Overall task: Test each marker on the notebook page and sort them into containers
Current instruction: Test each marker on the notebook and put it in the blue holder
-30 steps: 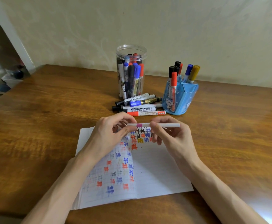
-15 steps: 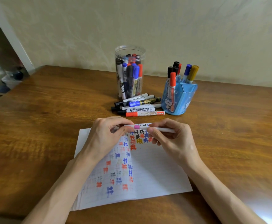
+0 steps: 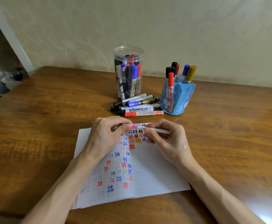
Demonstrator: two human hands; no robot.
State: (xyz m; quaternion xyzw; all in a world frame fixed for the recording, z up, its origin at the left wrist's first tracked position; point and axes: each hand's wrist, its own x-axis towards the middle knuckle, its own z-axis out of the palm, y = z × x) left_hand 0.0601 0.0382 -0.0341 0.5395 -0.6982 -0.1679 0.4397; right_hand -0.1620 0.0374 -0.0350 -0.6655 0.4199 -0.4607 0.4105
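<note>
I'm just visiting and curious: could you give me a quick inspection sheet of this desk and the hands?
Surface: wooden table, glossy.
Job's things: open notebook with coloured test marks; white marker with pink band; clear jar and blue holder, both holding markers; loose markers lying before the jar.
Clutter: nothing seen.
Hands: left hand pinches one end of the white marker, right hand grips its barrel, over the notebook.
Cables: nothing seen.
Surroundings: beige wall behind; white frame and blurred items at left.

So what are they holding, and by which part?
A thin white marker with a pink band. The left hand pinches its left end; the right hand grips the barrel just right of the band.
</note>
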